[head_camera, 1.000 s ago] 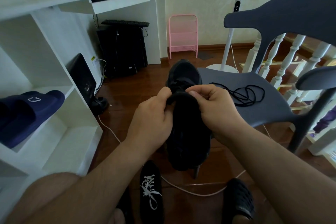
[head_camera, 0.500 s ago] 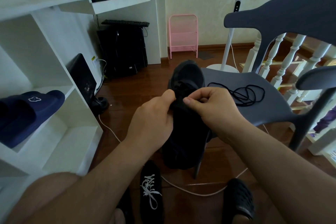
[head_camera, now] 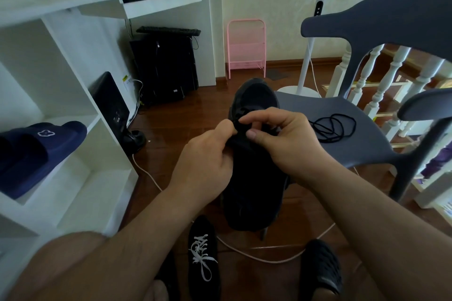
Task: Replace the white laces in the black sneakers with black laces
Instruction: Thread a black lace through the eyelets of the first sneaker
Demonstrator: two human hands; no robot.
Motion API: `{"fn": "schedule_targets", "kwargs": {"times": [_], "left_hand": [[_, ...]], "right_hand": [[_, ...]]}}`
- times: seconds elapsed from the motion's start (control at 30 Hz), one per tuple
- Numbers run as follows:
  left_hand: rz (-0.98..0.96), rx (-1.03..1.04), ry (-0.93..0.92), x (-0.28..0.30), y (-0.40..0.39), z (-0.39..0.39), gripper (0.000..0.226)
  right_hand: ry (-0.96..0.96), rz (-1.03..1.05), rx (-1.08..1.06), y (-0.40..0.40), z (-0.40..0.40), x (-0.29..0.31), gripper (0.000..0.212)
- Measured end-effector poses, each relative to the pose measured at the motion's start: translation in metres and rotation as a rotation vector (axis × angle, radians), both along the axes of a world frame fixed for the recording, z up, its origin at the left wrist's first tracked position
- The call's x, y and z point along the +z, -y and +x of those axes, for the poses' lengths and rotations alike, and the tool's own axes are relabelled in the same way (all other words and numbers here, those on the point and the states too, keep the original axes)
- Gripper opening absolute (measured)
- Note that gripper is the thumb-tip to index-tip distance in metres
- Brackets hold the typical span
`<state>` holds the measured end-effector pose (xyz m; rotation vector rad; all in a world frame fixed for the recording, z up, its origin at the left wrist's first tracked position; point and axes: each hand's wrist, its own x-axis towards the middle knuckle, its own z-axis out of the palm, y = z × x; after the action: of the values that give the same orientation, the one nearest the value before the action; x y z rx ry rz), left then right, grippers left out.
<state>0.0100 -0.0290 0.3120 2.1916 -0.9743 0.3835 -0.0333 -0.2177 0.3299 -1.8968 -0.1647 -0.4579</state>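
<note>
Wooden floor, white shelving [head_camera: 73, 95] left of the hands, grey plastic chair [head_camera: 342, 129] to their right.

Both hands grip the black mesh sneaker [head_camera: 254, 193], held upright between them with its toe end away from the person. Left hand [head_camera: 208, 161] has fingers curled on the shoe's near left edge; right hand [head_camera: 286, 139] pinches dark material at the lacing area between thumb and forefinger (whether lace or tongue cannot be told). Loose coil of black lace [head_camera: 335, 127] lies on the chair seat just right of the right hand. Second black sneaker with white laces [head_camera: 203, 256] rests on the floor below the hands.
</note>
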Motion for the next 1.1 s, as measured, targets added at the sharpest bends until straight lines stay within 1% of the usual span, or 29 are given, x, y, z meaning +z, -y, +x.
{"fn": "schedule_targets", "kwargs": {"times": [0.17,0.27,0.37,0.47,0.53,0.6,0.67,0.7,0.8,0.83,1.0,1.1], "left_hand": [[-0.066,-0.013,-0.018,-0.001,-0.002,0.001,0.018],[-0.069,-0.015,-0.002,-0.001,-0.001,0.001,0.016],[-0.077,-0.024,-0.006,-0.002,-0.001,0.001,0.015],[-0.096,-0.011,-0.032,-0.006,0.000,0.002,0.021],[-0.114,0.016,-0.047,-0.008,0.001,0.005,0.027],[-0.144,0.044,-0.073,-0.009,-0.001,0.010,0.031],[-0.187,0.053,-0.100,-0.009,-0.003,0.014,0.032],[-0.200,0.055,-0.106,-0.009,-0.005,0.015,0.032],[-0.204,0.065,-0.107,-0.009,-0.007,0.018,0.032],[-0.200,0.063,-0.101,-0.009,-0.007,0.018,0.032],[-0.199,0.043,-0.083,-0.010,-0.006,0.015,0.032],[-0.187,0.040,-0.057,-0.009,-0.005,0.014,0.032]], "right_hand": [[-0.011,-0.120,-0.036,0.004,0.002,-0.002,0.029],[-0.029,-0.120,-0.060,0.004,0.003,-0.004,0.031],[-0.050,-0.175,-0.074,0.005,0.005,-0.006,0.029],[-0.042,-0.223,-0.078,0.005,0.005,-0.007,0.029],[-0.033,-0.204,-0.078,0.005,0.005,-0.005,0.031],[-0.036,-0.103,-0.074,0.008,0.004,-0.001,0.031],[-0.036,-0.079,-0.073,0.011,0.001,0.003,0.026],[-0.022,-0.140,-0.085,0.014,-0.001,0.004,0.024],[0.079,-0.493,-0.160,0.018,-0.006,0.002,0.025],[0.090,-0.563,-0.178,0.018,-0.007,0.002,0.025],[0.012,-0.648,-0.211,0.015,-0.005,0.001,0.014],[-0.011,-0.665,-0.226,0.014,-0.005,0.002,0.013]]}}
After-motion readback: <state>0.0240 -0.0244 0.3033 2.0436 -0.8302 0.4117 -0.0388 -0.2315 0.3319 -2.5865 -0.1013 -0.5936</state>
